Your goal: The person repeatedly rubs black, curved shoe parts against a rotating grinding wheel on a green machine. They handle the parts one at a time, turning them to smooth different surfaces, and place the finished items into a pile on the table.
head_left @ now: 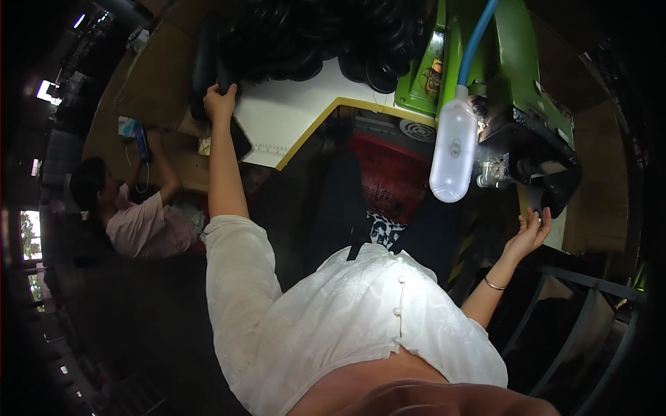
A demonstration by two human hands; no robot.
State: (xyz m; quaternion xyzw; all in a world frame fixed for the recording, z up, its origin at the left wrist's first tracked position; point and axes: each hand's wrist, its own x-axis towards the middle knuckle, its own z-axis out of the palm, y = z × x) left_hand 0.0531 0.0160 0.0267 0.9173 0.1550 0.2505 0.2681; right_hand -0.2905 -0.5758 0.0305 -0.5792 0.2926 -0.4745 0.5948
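Reaching across the white, yellow-edged surface (277,118), our left hand (220,97) closes its grip on 1 black rubber ring (208,66) at the edge of a heap of black rubber rings (312,35). Our right hand (531,232) is open, holding nothing, just under the black part (558,187) of a green metal machine (513,62).
Risks, as we judge them: the heap sliding; fingers caught by the machine.
Nearby: a translucent white plastic bottle (452,149) on a blue hose (475,41); a seated person in pink (132,215).

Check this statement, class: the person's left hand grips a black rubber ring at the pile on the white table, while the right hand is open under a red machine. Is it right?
Not quite: the head view shows the machine is green. The left hand does grip a black rubber ring by the white table; the right hand is open.
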